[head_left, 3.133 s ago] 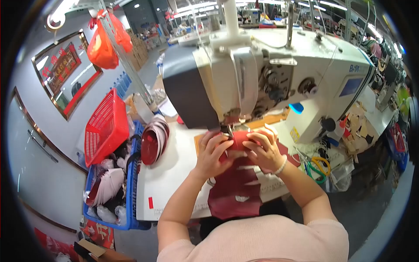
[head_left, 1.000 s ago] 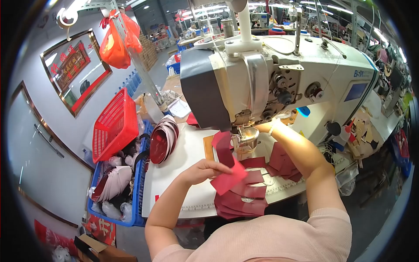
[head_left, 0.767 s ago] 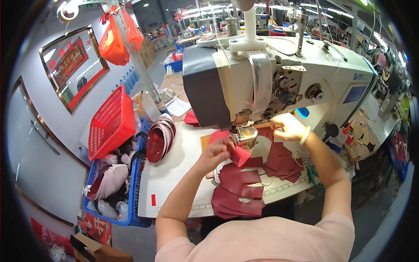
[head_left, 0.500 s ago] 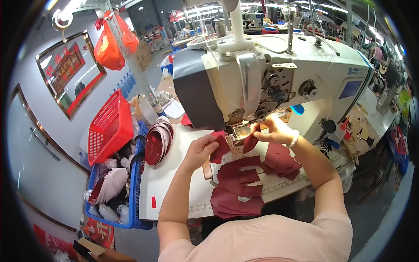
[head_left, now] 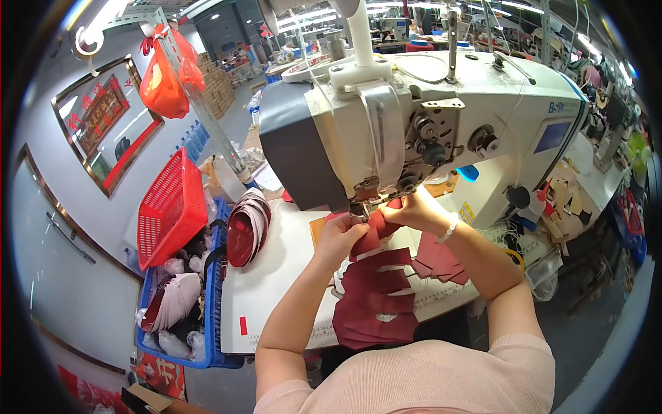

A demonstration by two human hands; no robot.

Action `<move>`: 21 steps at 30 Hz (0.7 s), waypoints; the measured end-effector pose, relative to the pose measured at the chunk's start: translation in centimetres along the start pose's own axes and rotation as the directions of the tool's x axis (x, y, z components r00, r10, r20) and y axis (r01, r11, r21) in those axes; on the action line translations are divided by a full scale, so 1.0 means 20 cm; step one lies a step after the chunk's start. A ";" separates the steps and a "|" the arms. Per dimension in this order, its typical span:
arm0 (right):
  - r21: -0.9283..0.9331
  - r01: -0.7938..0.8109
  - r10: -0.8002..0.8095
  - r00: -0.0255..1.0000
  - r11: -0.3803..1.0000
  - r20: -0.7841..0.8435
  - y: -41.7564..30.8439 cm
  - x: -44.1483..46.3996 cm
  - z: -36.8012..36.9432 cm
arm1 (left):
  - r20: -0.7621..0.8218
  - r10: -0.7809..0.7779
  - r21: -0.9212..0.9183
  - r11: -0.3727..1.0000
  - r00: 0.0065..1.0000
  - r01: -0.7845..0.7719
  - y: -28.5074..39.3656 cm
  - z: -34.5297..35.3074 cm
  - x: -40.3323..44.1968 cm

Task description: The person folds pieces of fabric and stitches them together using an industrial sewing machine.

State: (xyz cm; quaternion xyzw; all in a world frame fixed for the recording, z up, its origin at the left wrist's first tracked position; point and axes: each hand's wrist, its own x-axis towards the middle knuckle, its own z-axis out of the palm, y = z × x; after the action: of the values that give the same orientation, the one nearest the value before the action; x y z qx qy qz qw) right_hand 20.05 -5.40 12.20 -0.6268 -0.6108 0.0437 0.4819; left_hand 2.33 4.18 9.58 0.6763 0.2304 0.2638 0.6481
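Under the needle area of a white sewing machine (head_left: 510, 90), my left hand (head_left: 338, 238) pinches a dark red piece (head_left: 369, 238) at its left side. My right hand (head_left: 417, 210), with a beaded bracelet on the wrist, is closed on red material at the right of the needle. The fingertips of both hands are close together just below the presser foot, which partly hides the material. Nearer my body, a row of overlapping dark red pieces (head_left: 376, 300) lies on the white table (head_left: 276, 290). Another stack of red pieces (head_left: 438, 259) rests to the right.
Curved red-and-white pieces (head_left: 248, 224) stand nested on the table's left part. Beyond the left edge, a red basket (head_left: 172, 214) leans over a blue crate (head_left: 214, 303) with bagged items. Cords and a clear plastic bag (head_left: 545, 279) are at the right edge.
My hands, earlier apart with separate red pieces, have come together at the needle, and the pieces now meet under the presser foot. The camera view has shifted slightly.
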 end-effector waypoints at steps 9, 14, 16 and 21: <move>-0.007 -0.084 0.084 0.995 0.996 0.060 -0.03 0.00 -0.02 | 0.007 -0.057 -0.133 0.989 0.998 0.058 -0.01 -0.02 0.04; 0.011 -0.009 0.009 1.000 1.000 0.025 0.00 0.00 -0.01 | -0.016 -0.061 -0.038 0.997 0.998 0.061 0.03 -0.01 0.02; -0.023 -0.030 0.031 0.999 0.999 0.033 -0.01 0.01 -0.01 | -0.020 -0.071 -0.053 0.996 0.997 0.070 0.03 0.00 0.03; -0.118 -0.047 0.048 0.999 0.992 -0.002 -0.07 -0.02 -0.03 | -0.071 0.021 -0.100 0.995 0.997 -0.029 -0.09 -0.02 0.04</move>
State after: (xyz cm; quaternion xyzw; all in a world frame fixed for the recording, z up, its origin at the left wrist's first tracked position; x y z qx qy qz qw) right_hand 19.41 -6.44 13.21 -0.6684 -0.5975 0.0194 0.4426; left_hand 2.77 5.04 7.86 0.6356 0.2308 0.3069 0.6697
